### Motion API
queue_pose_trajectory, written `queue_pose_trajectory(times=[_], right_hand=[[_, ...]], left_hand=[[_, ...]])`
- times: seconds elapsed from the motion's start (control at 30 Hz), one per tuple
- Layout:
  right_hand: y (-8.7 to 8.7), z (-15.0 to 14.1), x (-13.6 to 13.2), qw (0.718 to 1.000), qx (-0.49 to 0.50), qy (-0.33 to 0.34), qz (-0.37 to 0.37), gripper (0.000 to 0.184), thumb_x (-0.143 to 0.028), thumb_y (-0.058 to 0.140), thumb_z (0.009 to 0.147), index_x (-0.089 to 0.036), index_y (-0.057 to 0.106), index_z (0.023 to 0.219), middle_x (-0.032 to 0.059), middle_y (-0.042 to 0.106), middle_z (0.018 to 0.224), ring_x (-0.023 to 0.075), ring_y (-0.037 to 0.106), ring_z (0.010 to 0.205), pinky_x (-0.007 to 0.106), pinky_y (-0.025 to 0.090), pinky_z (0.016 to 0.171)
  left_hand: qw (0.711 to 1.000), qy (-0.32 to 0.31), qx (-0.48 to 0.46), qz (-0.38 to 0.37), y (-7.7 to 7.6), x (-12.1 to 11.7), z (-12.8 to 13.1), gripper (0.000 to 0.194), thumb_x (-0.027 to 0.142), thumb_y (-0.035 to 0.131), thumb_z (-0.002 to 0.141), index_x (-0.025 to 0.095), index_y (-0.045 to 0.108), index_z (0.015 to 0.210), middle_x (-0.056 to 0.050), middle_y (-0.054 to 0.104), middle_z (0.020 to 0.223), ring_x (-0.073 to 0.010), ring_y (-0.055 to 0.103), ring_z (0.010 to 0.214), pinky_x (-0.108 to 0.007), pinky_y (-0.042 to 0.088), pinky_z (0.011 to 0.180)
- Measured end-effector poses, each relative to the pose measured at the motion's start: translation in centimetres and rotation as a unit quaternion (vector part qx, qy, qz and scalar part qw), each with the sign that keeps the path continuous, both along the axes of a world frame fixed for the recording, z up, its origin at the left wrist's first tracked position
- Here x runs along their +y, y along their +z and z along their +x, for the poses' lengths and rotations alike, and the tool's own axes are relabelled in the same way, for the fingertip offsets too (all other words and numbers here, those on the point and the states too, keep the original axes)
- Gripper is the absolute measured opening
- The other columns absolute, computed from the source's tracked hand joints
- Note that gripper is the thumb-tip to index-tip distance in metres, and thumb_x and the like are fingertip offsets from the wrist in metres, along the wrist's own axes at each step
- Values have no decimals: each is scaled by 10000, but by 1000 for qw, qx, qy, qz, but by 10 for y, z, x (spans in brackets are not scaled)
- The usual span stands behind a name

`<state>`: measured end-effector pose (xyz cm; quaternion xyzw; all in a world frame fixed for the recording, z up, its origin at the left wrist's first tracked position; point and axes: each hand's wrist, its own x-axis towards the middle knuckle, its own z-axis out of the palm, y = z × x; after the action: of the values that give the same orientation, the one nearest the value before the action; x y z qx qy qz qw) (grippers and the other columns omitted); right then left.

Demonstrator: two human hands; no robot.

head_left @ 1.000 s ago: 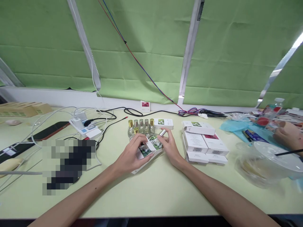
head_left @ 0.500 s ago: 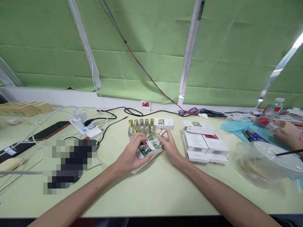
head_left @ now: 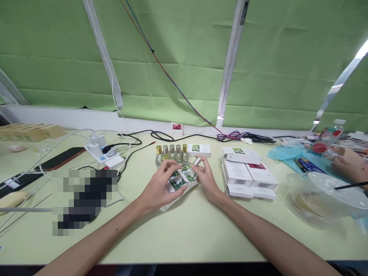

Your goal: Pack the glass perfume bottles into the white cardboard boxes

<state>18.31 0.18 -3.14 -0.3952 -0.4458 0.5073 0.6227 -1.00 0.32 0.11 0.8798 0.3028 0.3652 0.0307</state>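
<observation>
My left hand (head_left: pixel 158 189) is closed around a small white box (head_left: pixel 169 204) with a green-and-white flower picture, its thumb on the near side and its fingers over the far side. At the box's right end, my right hand (head_left: pixel 209 183) grips a small glass perfume bottle (head_left: pixel 197 161) by its silver cap. The bottle's glass body lies against or within the box's end; how deep, I cannot tell. Just beyond my left fingers stand several perfume bottles (head_left: pixel 171 153) with gold and silver caps. Behind them lies a white flower-print box (head_left: pixel 199 149).
White boxes (head_left: pixel 238 172) are stacked right of my hands. Further right are a clear plastic bowl (head_left: pixel 324 191) with a black straw and another person's hand (head_left: pixel 347 165). Left are phones (head_left: pixel 60 158), a power strip (head_left: pixel 105 155) and tangled cables. A small pink-print box (head_left: pixel 176 129) stands behind.
My left fingers have lifted and shifted slightly on the box, so more of its flower picture shows. My right hand and the bottle have hardly moved.
</observation>
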Motion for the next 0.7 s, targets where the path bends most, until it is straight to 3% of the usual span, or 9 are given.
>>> queue_pose_trajectory(times=[0.43, 0.7], right_hand=[[1, 4, 3, 998, 40, -52, 3, 579, -471, 749, 791, -280, 496, 1276, -44, 649, 768, 153, 607, 634, 254, 440, 597], [-1, 5, 4, 997, 39, -64, 12, 549, -466, 738, 810, -291, 499, 1272, -44, 635, 780, 153, 611, 672, 255, 455, 635]], left_hand=[[999, 24, 37, 1, 4, -2, 1, 492, 393, 733, 811, 242, 556, 1245, -125, 473, 1334, -217, 636, 945, -408, 580, 849], [997, 42, 58, -23, 2, -1, -1, 548, 399, 741, 794, 259, 540, 1283, -131, 454, 1369, -277, 624, 1085, -422, 589, 855]])
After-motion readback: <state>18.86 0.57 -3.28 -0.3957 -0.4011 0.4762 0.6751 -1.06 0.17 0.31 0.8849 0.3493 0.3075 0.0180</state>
